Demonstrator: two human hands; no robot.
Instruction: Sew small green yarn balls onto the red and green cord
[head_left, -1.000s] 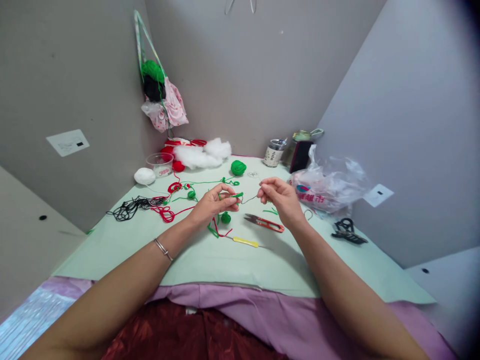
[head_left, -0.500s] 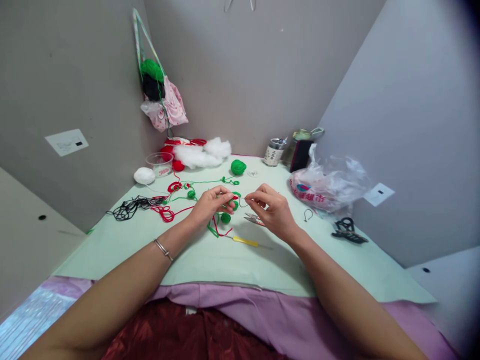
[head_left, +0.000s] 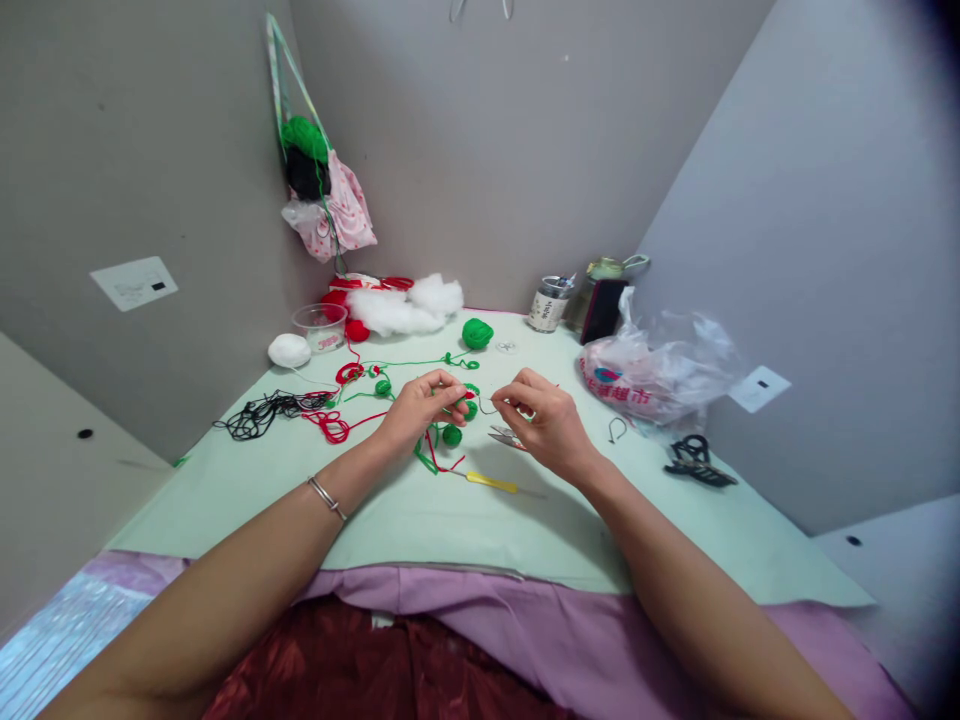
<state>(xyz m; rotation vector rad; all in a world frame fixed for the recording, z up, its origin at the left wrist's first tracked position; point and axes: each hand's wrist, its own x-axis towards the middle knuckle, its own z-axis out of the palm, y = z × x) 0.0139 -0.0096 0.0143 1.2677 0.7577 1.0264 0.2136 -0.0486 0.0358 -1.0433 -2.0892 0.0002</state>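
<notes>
My left hand (head_left: 429, 405) pinches a small red and green crocheted piece (head_left: 470, 394) at the middle of the table. A dark thread (head_left: 484, 408) runs from that piece to my right hand (head_left: 541, 415), whose thumb and fingertips are pressed together on its end; whether a needle is there is too small to tell. Scissors (head_left: 506, 437) lie partly hidden behind my right hand. Below my hands rests a crochet hook with a yellow handle (head_left: 491, 483), with a small green yarn ball (head_left: 451, 436) and loose red yarn beside it.
Black yarn (head_left: 262, 415), white yarn (head_left: 289, 350), a clear tub (head_left: 320, 328) and white stuffing (head_left: 397, 308) lie at the left and back. A green ball (head_left: 477, 333) sits behind my hands. A tin (head_left: 548, 305), phone (head_left: 602, 311), plastic bag (head_left: 645, 370) and hair claw (head_left: 699, 462) are at right.
Both hands have stayed nearly in place. The crocheted piece has shifted very slightly in the fingers of my left hand.
</notes>
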